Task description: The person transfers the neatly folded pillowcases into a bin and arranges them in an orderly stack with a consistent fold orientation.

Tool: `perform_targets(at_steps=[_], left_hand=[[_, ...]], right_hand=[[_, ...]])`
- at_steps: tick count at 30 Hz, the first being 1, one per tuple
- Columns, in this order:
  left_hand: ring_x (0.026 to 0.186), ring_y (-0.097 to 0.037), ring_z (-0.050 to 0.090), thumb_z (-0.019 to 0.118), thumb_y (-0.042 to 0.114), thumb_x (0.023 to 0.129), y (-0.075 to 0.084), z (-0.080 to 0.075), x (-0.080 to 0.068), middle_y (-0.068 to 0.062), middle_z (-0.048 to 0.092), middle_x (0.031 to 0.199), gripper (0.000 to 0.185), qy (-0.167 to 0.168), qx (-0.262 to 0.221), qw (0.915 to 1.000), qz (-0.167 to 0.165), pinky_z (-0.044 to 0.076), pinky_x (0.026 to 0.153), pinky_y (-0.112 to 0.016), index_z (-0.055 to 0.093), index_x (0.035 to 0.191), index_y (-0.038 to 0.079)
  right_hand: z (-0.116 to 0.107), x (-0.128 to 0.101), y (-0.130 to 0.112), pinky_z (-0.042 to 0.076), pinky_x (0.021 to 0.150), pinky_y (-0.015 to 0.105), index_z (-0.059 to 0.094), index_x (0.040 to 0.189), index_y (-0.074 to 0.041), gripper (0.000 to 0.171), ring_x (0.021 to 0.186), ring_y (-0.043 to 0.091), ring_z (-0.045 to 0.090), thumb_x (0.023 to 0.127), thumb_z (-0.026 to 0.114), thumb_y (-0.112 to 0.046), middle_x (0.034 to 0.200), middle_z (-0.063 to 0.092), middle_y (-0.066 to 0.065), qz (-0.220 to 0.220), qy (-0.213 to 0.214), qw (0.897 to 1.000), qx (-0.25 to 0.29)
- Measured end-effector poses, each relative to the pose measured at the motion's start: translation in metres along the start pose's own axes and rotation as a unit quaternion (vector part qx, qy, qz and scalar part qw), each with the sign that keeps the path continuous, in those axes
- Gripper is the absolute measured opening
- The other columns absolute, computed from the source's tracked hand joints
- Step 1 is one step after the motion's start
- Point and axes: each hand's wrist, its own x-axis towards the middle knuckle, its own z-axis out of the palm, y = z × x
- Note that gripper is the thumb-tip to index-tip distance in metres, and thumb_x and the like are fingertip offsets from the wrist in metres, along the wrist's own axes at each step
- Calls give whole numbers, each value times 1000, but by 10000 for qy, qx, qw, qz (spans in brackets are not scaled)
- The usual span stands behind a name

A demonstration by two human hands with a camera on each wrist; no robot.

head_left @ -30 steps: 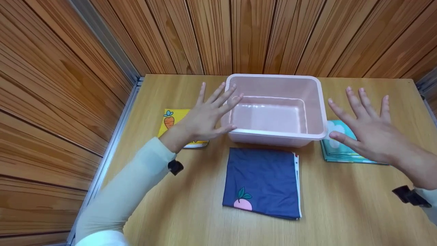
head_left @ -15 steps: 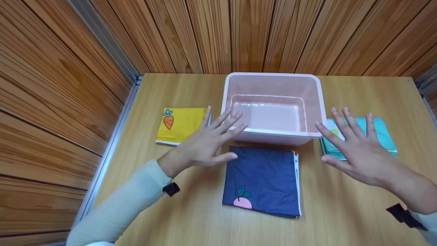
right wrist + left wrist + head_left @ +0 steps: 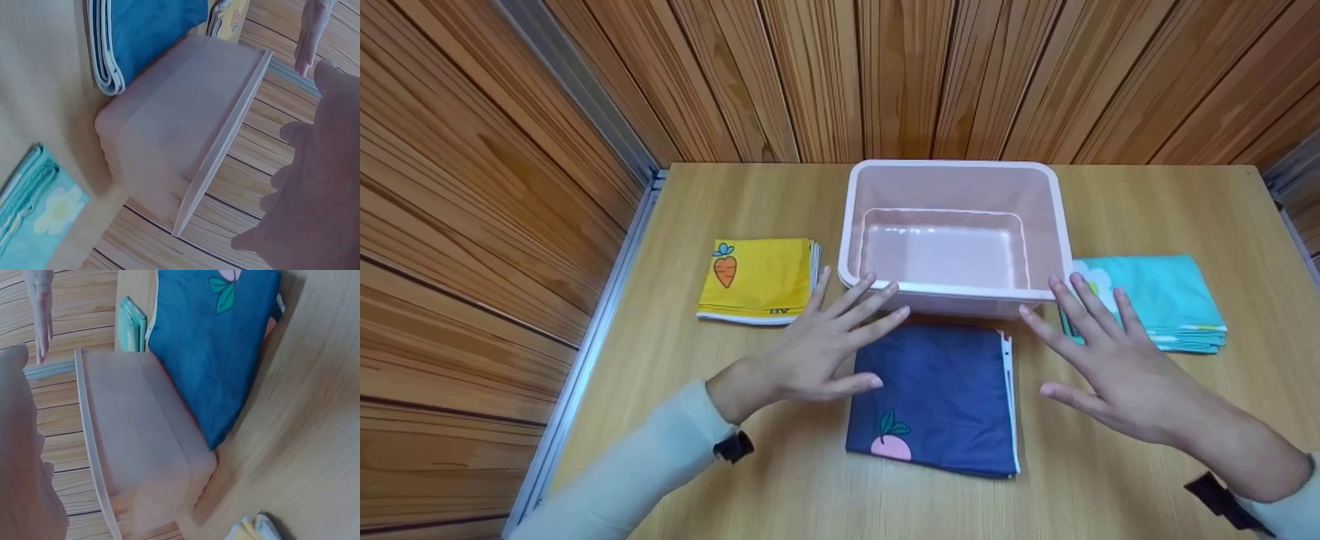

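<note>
Both hands are seen spread flat, fingers straight and apart, with nothing held. The left hand [image 3: 817, 345] is found left of centre in the head view, lower than in the earlier frames, where it was raised beside the left wall of the pink bin [image 3: 956, 296]; its thumb tip now lies at the left edge of the folded navy cloth [image 3: 934, 401], and whether it is touched cannot be told. The right hand [image 3: 1110, 360] has likewise been drawn down and inward from the right of the frame to a place just right of the navy cloth, its fingertips near the bin's front right corner.

The navy cloth, marked with a pink fruit, lies in the lower centre of the frame, just in front of the bin, unmoved. The yellow cloth [image 3: 757, 281] with a carrot print, partly covered by the left hand a second ago, is now fully shown at centre left. The teal cloth [image 3: 1166, 300] at centre right is likewise more exposed. All rest on the wooden table [image 3: 1147, 480].
</note>
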Motion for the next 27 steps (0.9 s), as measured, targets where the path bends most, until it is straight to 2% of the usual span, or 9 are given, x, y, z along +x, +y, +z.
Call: perform_targets(at_steps=[5, 13, 16, 22, 27], left_hand=[[156, -26, -13, 31, 69, 99, 2, 15, -5, 3, -5, 172, 80, -248, -85, 9996, -41, -12, 116, -69, 8, 165, 30], [156, -25, -13, 45, 60, 100, 2, 40, -7, 8, -10, 170, 80, -571, -467, 9973, 43, -13, 114, -70, 11, 165, 27], [156, -25, -13, 45, 60, 100, 0, 46, -7, 8, -11, 170, 81, -656, -537, 9964, -18, -11, 115, -70, 9, 165, 28], [156, -25, -12, 35, 66, 100, -2, 60, -6, 3, -5, 171, 78, -796, -694, 9942, -219, -8, 118, -67, 11, 165, 29], [156, -25, -12, 35, 66, 101, -2, 71, -3, 4, -7, 171, 77, -822, -619, 9936, -472, -5, 119, -66, 9, 165, 31]], right_hand=[[14, -2, -5, -14, 121, 53, 22, 164, -24, 77, 156, 33, -9, 100, 62, -44, 170, 3, 19, -143, 18, 9998, 171], [36, -7, -8, -12, 123, 44, 22, 164, -24, 76, 156, 32, -9, 101, 61, -43, 171, 0, 16, -58, -116, 9990, 418], [43, -8, -7, -11, 123, 44, 21, 164, -26, 76, 156, 32, -8, 101, 60, -43, 171, 1, 16, 7, -131, 9988, 481], [58, -8, -4, -11, 123, 41, 27, 163, -21, 76, 156, 34, -3, 99, 65, -38, 169, 8, 19, 2, -60, 9977, 668], [69, -8, -1, -6, 125, 47, 27, 163, -24, 73, 156, 38, 2, 101, 63, -39, 170, 6, 17, 301, -319, 9939, 1016]])
